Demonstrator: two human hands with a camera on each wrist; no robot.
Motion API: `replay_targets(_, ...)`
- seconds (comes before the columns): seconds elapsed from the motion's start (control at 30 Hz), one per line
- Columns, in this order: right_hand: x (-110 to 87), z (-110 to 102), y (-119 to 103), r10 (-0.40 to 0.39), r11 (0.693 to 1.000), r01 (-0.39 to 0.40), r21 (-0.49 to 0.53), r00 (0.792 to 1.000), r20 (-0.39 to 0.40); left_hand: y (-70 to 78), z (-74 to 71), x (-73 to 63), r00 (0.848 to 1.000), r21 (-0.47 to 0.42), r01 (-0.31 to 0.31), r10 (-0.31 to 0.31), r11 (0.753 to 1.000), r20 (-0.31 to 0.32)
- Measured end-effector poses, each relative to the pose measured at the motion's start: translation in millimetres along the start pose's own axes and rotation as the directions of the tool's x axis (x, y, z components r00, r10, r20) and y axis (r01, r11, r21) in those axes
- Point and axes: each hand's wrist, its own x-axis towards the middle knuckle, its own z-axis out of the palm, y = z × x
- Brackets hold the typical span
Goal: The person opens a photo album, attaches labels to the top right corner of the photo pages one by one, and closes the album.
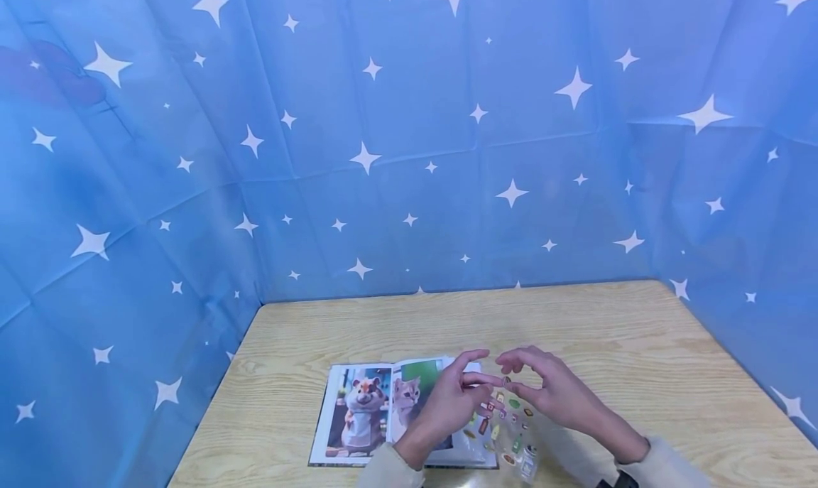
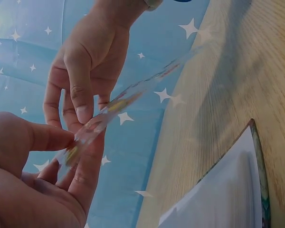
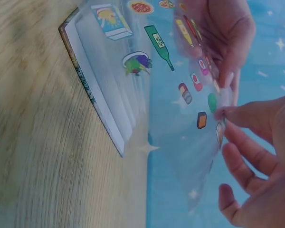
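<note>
A clear sticker sheet (image 3: 183, 137) printed with small food and bottle pictures hangs tilted between both hands, above the table. My left hand (image 1: 447, 403) pinches it near its upper edge, thumb in front and fingers behind, as the left wrist view shows. At the same edge, my right hand (image 1: 562, 396) has its thumb tip on the sheet beside a small sticker (image 1: 507, 381), with the index finger behind. Its other fingers are bent and spread apart. Under the left hand lies an open photo album (image 1: 319, 431), its right page partly covered by the hand and sheet.
The album's left page shows a hamster picture (image 1: 363, 413), and a cat picture (image 1: 405, 399) is on the right page. A light wooden table (image 1: 690, 403) carries everything. Blue cloth (image 1: 422, 118) with white stars hangs behind and at both sides.
</note>
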Motion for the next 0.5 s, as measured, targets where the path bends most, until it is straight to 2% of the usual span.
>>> replay_targets(0.5, -0.7, 3.6, 2.1, -0.016, 1.0, 0.016, 0.001, 1.0, -0.013, -0.1, 0.5, 0.3, 1.0, 0.008, -0.007, 0.007, 1.0, -0.004)
